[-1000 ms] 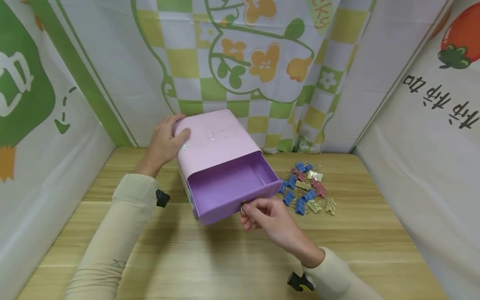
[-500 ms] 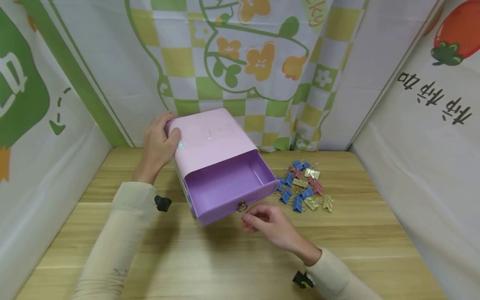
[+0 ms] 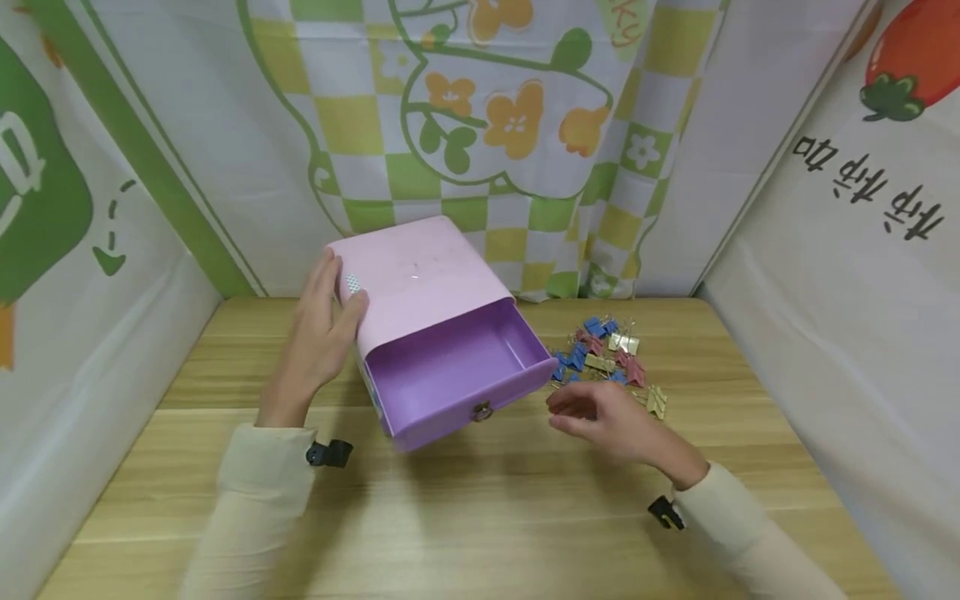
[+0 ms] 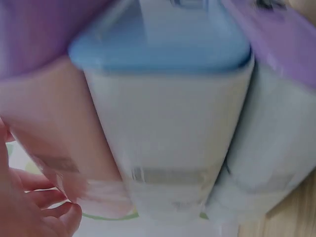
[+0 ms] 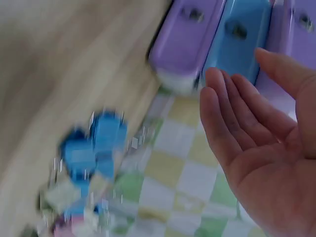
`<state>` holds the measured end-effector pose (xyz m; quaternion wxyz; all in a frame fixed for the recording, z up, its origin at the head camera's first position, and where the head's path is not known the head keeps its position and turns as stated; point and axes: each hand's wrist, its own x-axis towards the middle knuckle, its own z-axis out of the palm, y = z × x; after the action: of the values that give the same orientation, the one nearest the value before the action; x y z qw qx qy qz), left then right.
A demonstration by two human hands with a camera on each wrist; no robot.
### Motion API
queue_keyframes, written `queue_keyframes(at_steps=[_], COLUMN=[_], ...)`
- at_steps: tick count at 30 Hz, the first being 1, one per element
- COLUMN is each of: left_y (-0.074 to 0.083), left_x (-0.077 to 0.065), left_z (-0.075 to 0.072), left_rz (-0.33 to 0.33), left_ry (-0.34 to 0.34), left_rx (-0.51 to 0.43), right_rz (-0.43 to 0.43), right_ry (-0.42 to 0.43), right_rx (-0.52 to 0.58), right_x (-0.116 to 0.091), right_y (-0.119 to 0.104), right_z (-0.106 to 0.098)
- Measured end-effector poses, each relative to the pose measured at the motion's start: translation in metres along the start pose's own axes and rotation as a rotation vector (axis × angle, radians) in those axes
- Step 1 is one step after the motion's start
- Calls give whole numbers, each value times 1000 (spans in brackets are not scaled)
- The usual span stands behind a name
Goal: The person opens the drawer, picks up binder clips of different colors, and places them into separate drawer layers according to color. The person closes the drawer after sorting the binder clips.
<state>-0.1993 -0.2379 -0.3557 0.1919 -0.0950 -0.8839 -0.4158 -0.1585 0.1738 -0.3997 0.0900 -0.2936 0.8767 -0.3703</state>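
Note:
A small pink-topped drawer unit (image 3: 420, 283) stands at an angle on the table. Its top purple drawer (image 3: 457, 367) is pulled out, with nothing seen inside, and carries a metal ring pull (image 3: 482, 411) on the front. Below it, a blue drawer (image 4: 163, 49) and another purple drawer (image 4: 281, 39) show in the left wrist view. My left hand (image 3: 311, 342) rests against the unit's left side, thumb on the top edge. Between the drawer front and a pile of binder clips (image 3: 633, 369), my right hand (image 3: 611, 421) hovers with loosely bent fingers, holding nothing.
The clips, in blue, pink and gold, lie loosely heaped right of the unit and are partly hidden by the right hand. A checked cloth (image 3: 360, 125) hangs behind the wooden table (image 3: 480, 533), with printed cloth walls on both sides.
My right hand has let go of the ring pull and moved right toward the binder clips. My left hand has slid slightly down the unit's side. The drawer stays pulled out.

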Motion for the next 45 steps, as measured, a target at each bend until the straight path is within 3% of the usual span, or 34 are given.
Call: queue_keyframes(at_steps=[8, 17, 31, 36, 45], left_y=[9, 6, 5, 4, 4], left_x=[-29, -44, -52, -52, -46], left_z=[7, 26, 32, 33, 36], left_rz=[8, 43, 49, 73, 94], left_ry=[43, 172, 218, 246, 257], left_rx=[-54, -143, -124, -119, -119], right_rz=[-8, -90, -66, -75, 22], right_ry=[-38, -204, -432, -458, -544], right_rx=[-241, -481, -507, -488, -484], right_x=[11, 33, 57, 59, 69], right_y=[26, 44, 51, 50, 50], right_z=[-40, -54, -48, -47, -45])
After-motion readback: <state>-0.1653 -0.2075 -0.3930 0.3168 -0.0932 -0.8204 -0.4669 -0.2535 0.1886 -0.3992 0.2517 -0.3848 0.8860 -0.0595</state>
